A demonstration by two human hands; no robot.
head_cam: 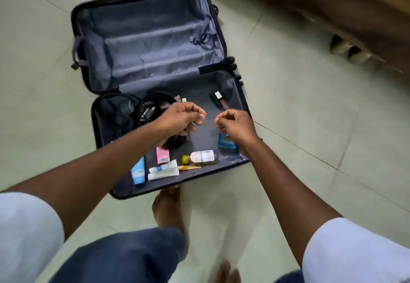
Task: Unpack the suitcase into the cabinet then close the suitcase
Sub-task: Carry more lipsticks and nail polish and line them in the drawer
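A dark suitcase [124, 191] lies open on the tiled floor. Its far half [155, 38] shows only grey lining. The near half holds black cables [142, 112], a lip gloss [216, 99], a blue bottle [228, 144], a clear bottle with a yellow cap [200, 156], a pink box [162, 155], a blue tube [138, 173] and a white tube [164, 170]. My left hand [179, 118] hovers over the near half, fingers curled, pinching a small silvery thing. My right hand [235, 125] hovers just above the blue bottle, fingers curled, with nothing visible in it.
Brown wooden furniture [332, 5] runs along the top right, blurred. My bare feet [168, 209] stand on the floor at the suitcase's near edge. Pale floor tiles [310, 116] surround the case on all sides.
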